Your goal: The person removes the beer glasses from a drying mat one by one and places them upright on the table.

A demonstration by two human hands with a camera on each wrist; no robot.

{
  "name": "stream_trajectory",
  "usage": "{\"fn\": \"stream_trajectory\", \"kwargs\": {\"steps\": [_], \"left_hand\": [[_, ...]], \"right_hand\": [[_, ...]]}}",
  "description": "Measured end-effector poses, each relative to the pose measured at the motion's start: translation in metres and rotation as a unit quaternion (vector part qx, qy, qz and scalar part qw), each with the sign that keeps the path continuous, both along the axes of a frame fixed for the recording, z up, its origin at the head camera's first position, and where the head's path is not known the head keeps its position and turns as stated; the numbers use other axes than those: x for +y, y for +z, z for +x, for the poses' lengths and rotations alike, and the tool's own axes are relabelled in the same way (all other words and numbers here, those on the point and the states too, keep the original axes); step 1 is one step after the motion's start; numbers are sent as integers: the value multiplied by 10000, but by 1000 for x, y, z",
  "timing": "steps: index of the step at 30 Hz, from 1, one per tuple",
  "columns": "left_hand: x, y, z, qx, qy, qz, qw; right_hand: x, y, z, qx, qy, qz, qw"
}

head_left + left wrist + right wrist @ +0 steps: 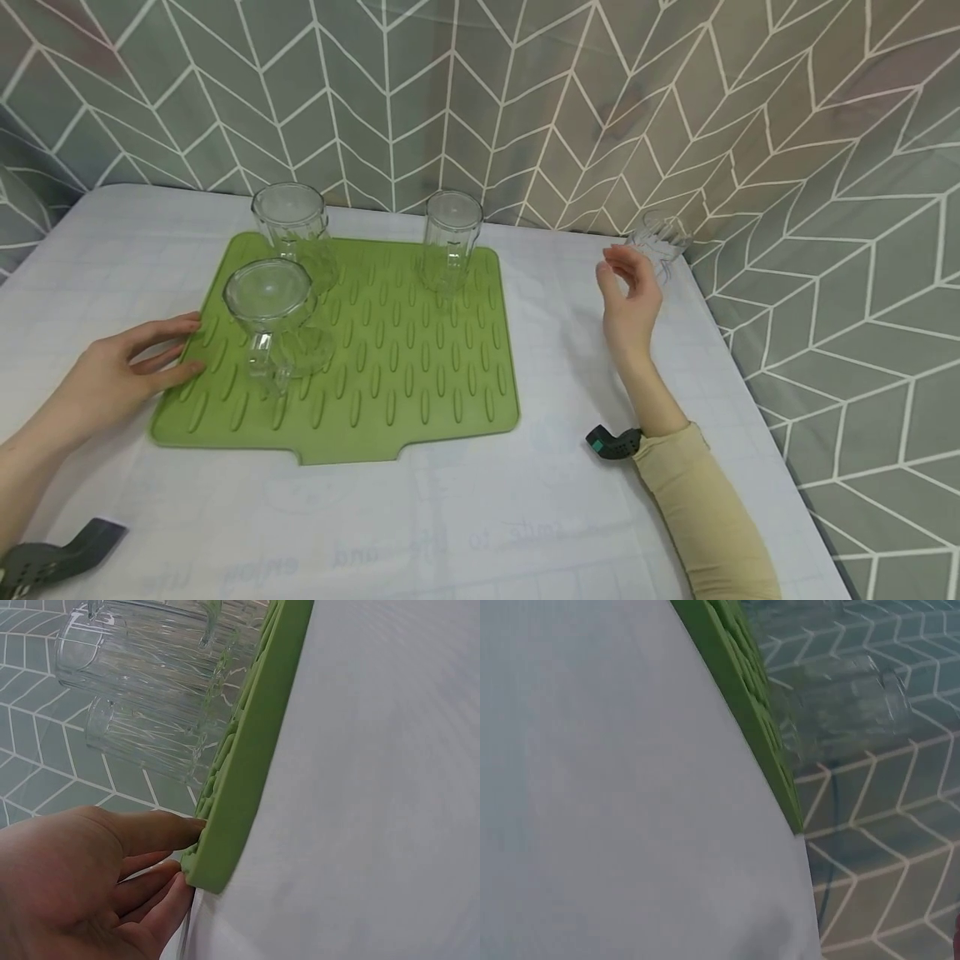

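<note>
My left hand (123, 362) touches the left edge of a green ribbed mat (375, 429) with thumb and fingertips, its fingers fairly straight. In the left wrist view, the thumb of that hand (90, 877) reaches the ribbed upper face while other fingertips meet the mat's corner. Three clear glass mugs stand on the mat: a front left mug (268, 292), a back left mug (291, 208) and a back right mug (453, 225). Raised at the far right, my right hand (632, 300) has bent, parted fingers with nothing between them. It partly hides a clear glass (662, 237) behind it.
A white cloth with faint lettering covers the table (465, 517). Along the back and right sides hangs a grey curtain (420, 108) with white chevron lines, close to the glass at the corner. Dark camera mounts sit on both wrists, the right mount (613, 442) above the cloth.
</note>
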State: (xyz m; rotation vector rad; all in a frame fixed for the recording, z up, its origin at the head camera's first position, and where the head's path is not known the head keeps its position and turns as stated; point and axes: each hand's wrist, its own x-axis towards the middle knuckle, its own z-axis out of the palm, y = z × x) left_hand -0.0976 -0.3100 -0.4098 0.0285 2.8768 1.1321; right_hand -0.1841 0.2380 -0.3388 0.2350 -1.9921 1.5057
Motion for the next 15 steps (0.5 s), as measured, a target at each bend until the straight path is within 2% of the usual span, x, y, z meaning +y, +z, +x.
{"fn": "stream_trajectory", "kwargs": {"steps": [6,15], "left_hand": [[-1,0,1,-12,10,76,10000],[-1,-1,2,45,-36,121,9999]], "right_hand": [[-33,2,5,-15,459,787,9958],[-70,6,0,110,995,1101,9889]]}}
